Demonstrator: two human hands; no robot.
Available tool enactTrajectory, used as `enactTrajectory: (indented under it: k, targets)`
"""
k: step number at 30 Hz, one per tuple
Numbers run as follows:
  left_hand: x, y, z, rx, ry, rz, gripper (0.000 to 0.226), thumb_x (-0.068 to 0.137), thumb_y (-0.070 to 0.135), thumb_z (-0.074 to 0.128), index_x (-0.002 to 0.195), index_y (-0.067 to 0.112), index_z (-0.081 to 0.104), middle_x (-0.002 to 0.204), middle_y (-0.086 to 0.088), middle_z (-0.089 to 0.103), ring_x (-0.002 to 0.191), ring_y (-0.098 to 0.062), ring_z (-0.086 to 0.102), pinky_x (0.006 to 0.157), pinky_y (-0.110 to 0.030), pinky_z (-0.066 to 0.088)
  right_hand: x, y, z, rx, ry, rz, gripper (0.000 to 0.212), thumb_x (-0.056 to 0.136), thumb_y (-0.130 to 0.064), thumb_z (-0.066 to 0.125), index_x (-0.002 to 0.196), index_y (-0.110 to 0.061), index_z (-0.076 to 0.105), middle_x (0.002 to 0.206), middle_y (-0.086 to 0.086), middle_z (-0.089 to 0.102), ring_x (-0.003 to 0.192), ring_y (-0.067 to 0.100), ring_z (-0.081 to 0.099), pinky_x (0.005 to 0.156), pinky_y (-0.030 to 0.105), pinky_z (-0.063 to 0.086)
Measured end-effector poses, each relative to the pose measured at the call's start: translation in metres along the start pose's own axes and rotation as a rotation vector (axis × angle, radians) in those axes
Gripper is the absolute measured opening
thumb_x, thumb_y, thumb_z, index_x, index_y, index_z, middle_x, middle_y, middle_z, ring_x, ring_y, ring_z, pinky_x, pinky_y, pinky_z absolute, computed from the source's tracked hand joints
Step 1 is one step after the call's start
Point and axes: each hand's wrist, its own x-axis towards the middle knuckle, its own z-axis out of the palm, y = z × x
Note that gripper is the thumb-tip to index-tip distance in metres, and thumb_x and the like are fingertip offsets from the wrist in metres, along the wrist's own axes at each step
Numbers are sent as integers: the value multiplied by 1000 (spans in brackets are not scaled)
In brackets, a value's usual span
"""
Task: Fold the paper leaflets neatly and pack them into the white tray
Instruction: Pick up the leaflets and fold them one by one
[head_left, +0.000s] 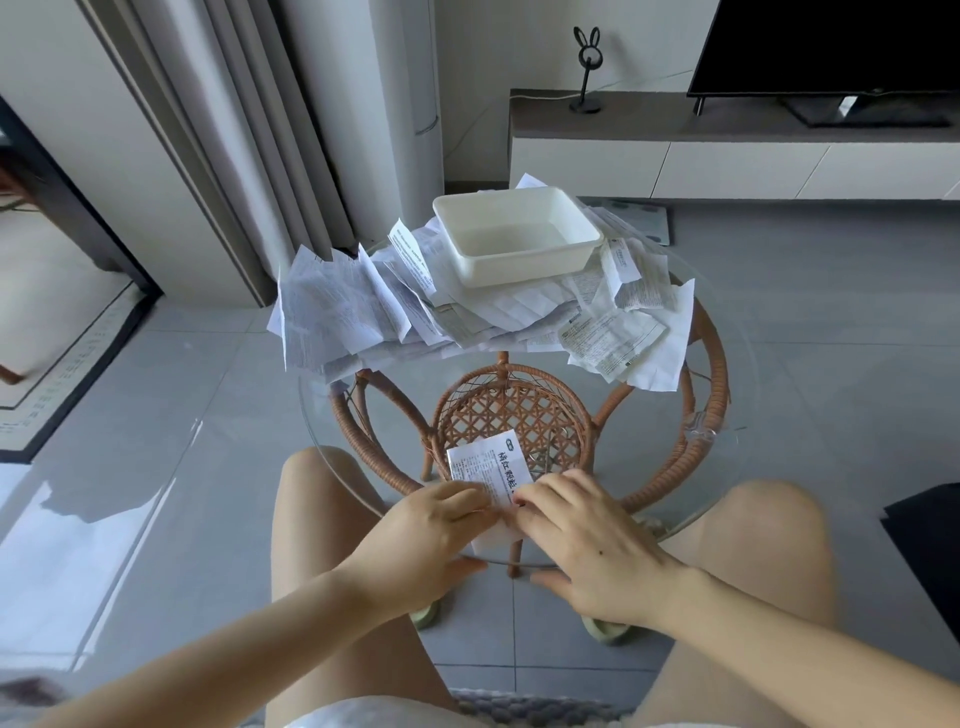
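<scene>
Round glass table (374, 431) on a rattan frame (719, 364) stands over a grey tile floor (156, 415), w/ the person's bare knees at both sides of its near edge. On the near part of the glass lies one leaflet (491, 465), white w/ black print, its far end free and its near end under the hands. Left hand (431, 530) has the fingers bent down onto the leaflet's left near edge, thumb held away from the paper; it presses and does not grip. Right hand (587, 540) does the same from the right side, fingertips on the paper, thumb spread out toward the person. The fingertips of both hands nearly meet over the sheet. At the far half of the table is a loose pile of unfolded leaflets (353, 312), some hanging over the left and right edges. White tray (519, 267) sits on top of this pile, at the far side, well apart from the hands; no paper shows inside it. Behind: a grey curtain (249, 130) at left, a low TV cabinet (727, 161) w/ a dark TV (831, 47) and a small black rabbit-ear stand (587, 73).
</scene>
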Motion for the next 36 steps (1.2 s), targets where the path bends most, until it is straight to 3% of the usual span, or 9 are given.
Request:
enactTrajectory:
  k: [3,6,9,12,14,17,22,33,36]
  targets:
    - [-2,3,-3,-74,63,-47,41,60,33,89,94,15,75,97,3,69,94,-15,63,83,-26,53,3,-2,1,94,53,69,46,64,-49,77,98,-22,64,94,-8,53,86,11,45,78,27,42]
    - [-1,5,-12,-247,108,-106,16,81,30,69,84,15,74,88,6,69,85,-9,64,76,-23,51,5,0,2,185,79,95,38,64,-44,77,94,-22,66,88,-10,53,83,11,45,76,24,33]
    - [3,3,-21,-422,143,-427,21,90,29,57,84,14,69,75,10,68,68,-4,62,61,-23,49,12,3,-1,318,116,160,20,72,-33,70,80,-15,68,86,-6,59,80,13,48,72,26,38]
    - [10,2,-22,-401,189,-558,17,94,25,57,85,12,62,67,6,64,61,-10,58,55,-21,44,24,7,-13,508,147,403,22,86,-27,63,69,-13,60,67,-9,55,63,4,47,59,17,36]
    - [15,4,-21,-329,234,-650,12,92,22,63,86,12,61,67,9,63,59,-6,56,55,-17,40,31,8,-17,502,133,523,28,89,-28,63,64,-18,54,58,-11,50,54,2,45,51,11,30]
    - [17,7,-19,-199,285,-791,21,80,26,76,92,15,63,72,12,68,64,-7,61,60,-21,44,36,3,-16,376,101,624,25,87,-33,63,70,-15,63,70,-6,57,64,9,47,50,10,25]
    - [11,12,-8,-162,354,-818,34,71,27,83,95,13,63,67,12,67,64,-13,60,61,-29,48,38,-9,-11,314,47,723,20,85,-29,60,68,-19,56,87,-7,53,68,12,44,47,13,19]
    - [17,8,-1,-112,417,-748,23,82,31,67,91,11,66,64,6,67,57,-17,61,57,-34,51,43,-11,-14,203,43,680,20,94,-26,45,77,-16,47,84,-4,48,68,15,41,47,19,15]
    - [20,10,1,-135,427,-745,17,80,23,74,90,11,67,67,7,67,60,-17,60,59,-31,48,43,-12,-12,185,74,682,20,92,-21,48,74,-13,50,80,0,51,65,18,41,47,20,13]
